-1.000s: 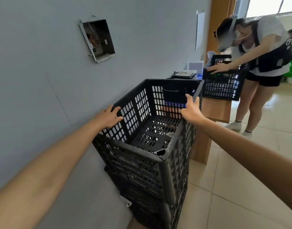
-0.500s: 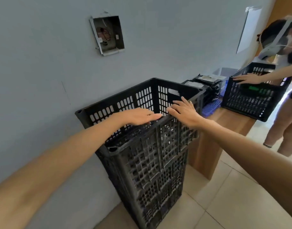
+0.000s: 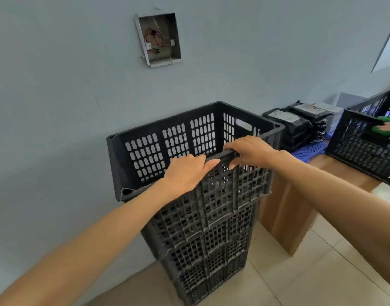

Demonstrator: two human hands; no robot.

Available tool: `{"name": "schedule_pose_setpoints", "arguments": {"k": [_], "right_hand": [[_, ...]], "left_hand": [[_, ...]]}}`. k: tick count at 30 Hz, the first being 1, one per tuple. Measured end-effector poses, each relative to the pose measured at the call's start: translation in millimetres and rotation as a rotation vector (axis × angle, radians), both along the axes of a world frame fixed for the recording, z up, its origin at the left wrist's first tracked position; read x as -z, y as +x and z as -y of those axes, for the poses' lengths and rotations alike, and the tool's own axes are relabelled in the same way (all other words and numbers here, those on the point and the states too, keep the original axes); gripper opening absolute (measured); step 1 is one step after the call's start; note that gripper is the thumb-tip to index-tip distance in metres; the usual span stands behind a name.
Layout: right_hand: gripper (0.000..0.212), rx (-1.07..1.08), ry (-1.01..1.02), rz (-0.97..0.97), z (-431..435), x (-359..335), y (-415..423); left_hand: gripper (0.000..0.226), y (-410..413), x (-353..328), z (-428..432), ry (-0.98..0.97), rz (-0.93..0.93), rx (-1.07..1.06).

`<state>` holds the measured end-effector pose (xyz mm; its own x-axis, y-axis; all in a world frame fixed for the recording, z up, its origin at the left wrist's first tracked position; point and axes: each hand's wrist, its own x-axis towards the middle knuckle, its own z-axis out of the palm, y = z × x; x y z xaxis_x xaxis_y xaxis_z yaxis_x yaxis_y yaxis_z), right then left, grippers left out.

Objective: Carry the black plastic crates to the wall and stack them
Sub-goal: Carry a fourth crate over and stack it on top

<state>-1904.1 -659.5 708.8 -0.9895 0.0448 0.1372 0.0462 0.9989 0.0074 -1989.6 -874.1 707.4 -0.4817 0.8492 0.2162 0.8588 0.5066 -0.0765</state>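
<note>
A stack of black plastic crates [image 3: 211, 239] stands on the floor against the grey wall [image 3: 57, 107]. The top crate [image 3: 167, 142] sits nested in the ones below, its open top facing up. My left hand [image 3: 187, 171] rests flat on its near rim, fingers stretched along the edge. My right hand [image 3: 249, 151] is just to the right on the same rim, with its fingers curled over the edge and gripping it. Another black crate [image 3: 364, 149] sits on the wooden table at the right, where another person's hand [image 3: 389, 129] holds a green item inside it.
A wooden table [image 3: 284, 208] stands right beside the stack, carrying black packages [image 3: 295, 122] and a blue mat [image 3: 309, 151]. An open wall box with wires [image 3: 158, 38] hangs above the stack. Beige floor tiles [image 3: 300, 279] lie in front.
My hands moved from the crate's two side rims to its near long rim, side by side. My right hand's fingers now curl over the edge. The view swung to face the wall.
</note>
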Motion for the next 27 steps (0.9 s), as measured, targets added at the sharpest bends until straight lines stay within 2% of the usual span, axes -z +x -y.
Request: {"name": "schedule_pose_setpoints", "arguments": {"k": [4,8,16,18,22,27], "right_hand": [[0.033,-0.078,0.035,-0.054,-8,4,-5],[0.050,-0.131,0.035,-0.078,-12,2,-19],[0.082,-0.179,0.076,-0.121,-23,5,-38],[0.075,-0.163,0.051,-0.133,-22,3,-45],[0.039,-0.152,0.030,-0.123,-20,2,-55],[0.037,-0.261,0.059,-0.129,-27,8,-41]], "left_hand": [[0.062,3,-2,-4,-0.020,-0.155,-0.029],[0.066,-4,-4,-6,-0.042,-0.247,-0.116],[0.073,-12,-2,-24,-0.026,-0.266,-0.261],[0.074,-17,-4,-25,-0.019,-0.270,-0.298],[0.072,-21,-2,-27,0.025,-0.263,-0.377],[0.070,-18,6,-20,-0.032,-0.324,-0.269]]}}
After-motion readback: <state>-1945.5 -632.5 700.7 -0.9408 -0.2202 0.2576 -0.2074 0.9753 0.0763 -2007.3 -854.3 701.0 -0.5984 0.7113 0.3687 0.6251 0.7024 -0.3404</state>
